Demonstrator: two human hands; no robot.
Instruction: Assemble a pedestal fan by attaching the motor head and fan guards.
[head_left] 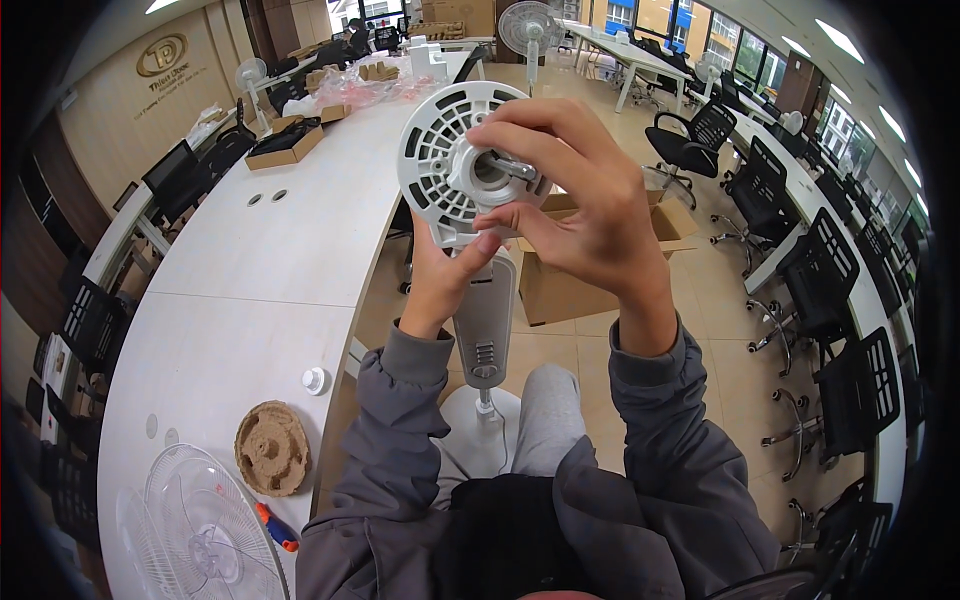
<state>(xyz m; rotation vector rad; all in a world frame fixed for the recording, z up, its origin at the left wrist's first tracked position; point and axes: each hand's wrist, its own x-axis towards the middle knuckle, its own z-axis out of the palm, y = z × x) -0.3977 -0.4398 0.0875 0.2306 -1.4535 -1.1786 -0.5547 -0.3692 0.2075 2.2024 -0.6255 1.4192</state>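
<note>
The white motor housing of a stand fan [424,135], with its slotted round face turned toward me, tops a grey-white fan stand [486,310]. My left hand [440,280] is closed round the housing's lower part from behind, its thumb in front below the face. The fingers of my right hand [595,190] curl over the housing's centre and grip a white ring nut [478,178] around the metal motor shaft [515,169]. The stand's round white base [470,425] rests on the floor by my legs.
On the white table at left lie clear fan grilles and blades [210,530], a moulded pulp piece [273,448], a small white cap [316,380] and a blue-orange tool [277,527]. Behind the stand is an open cardboard box [565,290]. Office chairs [690,140] line the right.
</note>
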